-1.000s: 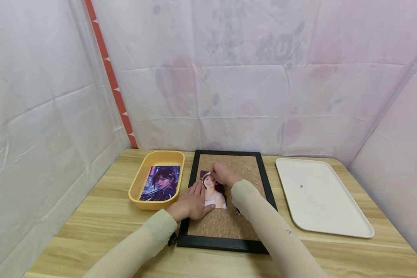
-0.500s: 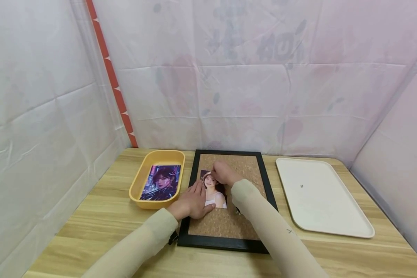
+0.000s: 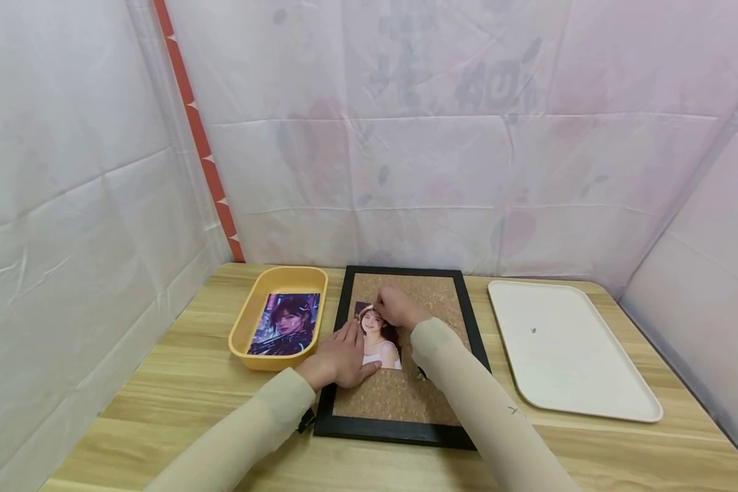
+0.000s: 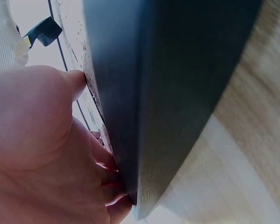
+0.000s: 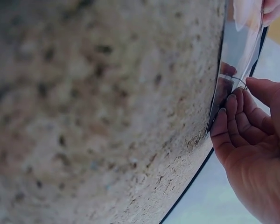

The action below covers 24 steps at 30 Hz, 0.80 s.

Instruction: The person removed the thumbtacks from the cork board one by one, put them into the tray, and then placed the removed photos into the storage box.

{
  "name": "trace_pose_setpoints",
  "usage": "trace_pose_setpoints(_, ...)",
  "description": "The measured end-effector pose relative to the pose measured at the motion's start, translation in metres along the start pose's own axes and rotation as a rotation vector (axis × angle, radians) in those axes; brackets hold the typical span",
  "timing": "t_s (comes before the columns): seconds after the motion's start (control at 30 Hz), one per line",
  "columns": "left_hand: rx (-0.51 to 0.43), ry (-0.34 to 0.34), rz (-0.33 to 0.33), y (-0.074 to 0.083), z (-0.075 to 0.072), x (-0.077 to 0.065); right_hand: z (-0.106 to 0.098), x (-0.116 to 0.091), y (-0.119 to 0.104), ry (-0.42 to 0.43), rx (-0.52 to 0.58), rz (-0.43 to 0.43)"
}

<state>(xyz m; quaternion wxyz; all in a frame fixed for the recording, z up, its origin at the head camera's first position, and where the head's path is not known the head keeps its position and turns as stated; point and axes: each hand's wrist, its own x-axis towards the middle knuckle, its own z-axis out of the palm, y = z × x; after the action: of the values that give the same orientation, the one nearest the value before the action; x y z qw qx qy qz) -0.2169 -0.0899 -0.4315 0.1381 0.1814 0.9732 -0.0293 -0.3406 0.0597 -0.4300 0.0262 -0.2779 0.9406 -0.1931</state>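
Note:
A photo print (image 3: 381,352) of a person in a white top lies on the left part of a cork board (image 3: 433,294) with a black frame. My left hand (image 3: 339,359) rests flat on the photo's left edge, fingers straight, the palm over the frame's left side. At the photo's top, my right hand (image 3: 395,307) has its fingers curled. In the right wrist view, its thumb and fingertips pinch a thin, dark, wire-like piece (image 5: 240,80) at the glossy photo's surface. The fingertips hide what the piece ends in.
Left of the board stands a yellow tray (image 3: 236,345) holding a purple and blue illustrated print (image 3: 288,324). A cream tray (image 3: 575,355) lies to the right, with one small dark speck (image 3: 533,330) on it. White sheeting (image 3: 406,171) encloses the wooden table's (image 3: 178,369) back and sides.

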Motion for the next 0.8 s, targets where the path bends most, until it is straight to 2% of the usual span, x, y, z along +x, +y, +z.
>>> trace_pose_setpoints(0.23, -0.019, -0.01, -0.013, 0.004, -0.008, -0.008, -0.003, -0.002, 0.001, 0.001, 0.073, -0.002)
trace_pose_setpoints(0.5, -0.009, -0.016, -0.013, 0.002, -0.007, -0.006, -0.006, -0.002, 0.011, -0.004, 0.19, 0.062)
trace_pose_setpoints(0.63, -0.004, -0.01, -0.01, 0.001, -0.005, -0.002, -0.012, -0.004, 0.014, -0.01, 0.217, 0.053)
trace_pose_setpoints(0.8, -0.007, -0.016, -0.017, 0.003, -0.01, -0.007, -0.018, -0.009, 0.011, 0.017, 0.231, 0.047)
